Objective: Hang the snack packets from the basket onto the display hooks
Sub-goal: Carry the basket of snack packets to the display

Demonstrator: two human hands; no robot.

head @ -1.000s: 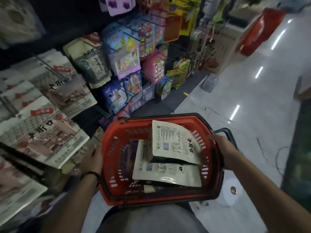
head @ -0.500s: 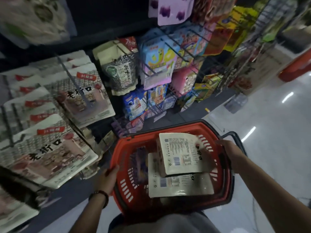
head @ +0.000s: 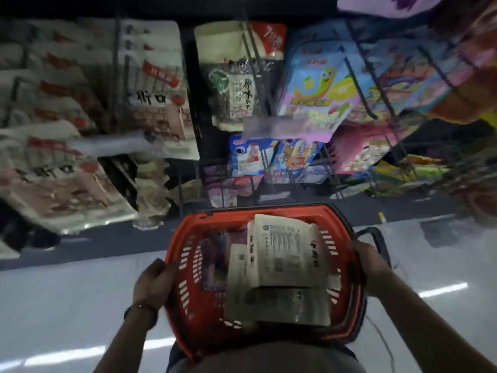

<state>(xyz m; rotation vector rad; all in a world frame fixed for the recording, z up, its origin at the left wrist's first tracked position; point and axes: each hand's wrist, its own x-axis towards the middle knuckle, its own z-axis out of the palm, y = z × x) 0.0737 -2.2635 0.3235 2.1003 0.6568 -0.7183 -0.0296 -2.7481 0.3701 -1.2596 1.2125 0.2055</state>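
I hold a red plastic basket (head: 188, 254) in front of my body. My left hand (head: 153, 282) grips its left rim and my right hand (head: 372, 267) grips its right rim beside the black handle (head: 377, 236). Inside lie white snack packets (head: 285, 258), stacked back side up, with a purple packet (head: 215, 262) under them at the left. The display hooks (head: 259, 60) stick out of the dark rack straight ahead, carrying hung packets.
White packets with red labels (head: 158, 95) hang at the left, a dark seed packet (head: 236, 90) in the middle, and colourful blue and pink packets (head: 320, 84) at the right. A shiny pale floor (head: 67, 305) lies below.
The view has swung left and nearer, so the rack now faces me squarely. The basket has turned with me and both hands keep the same grip on its rims.
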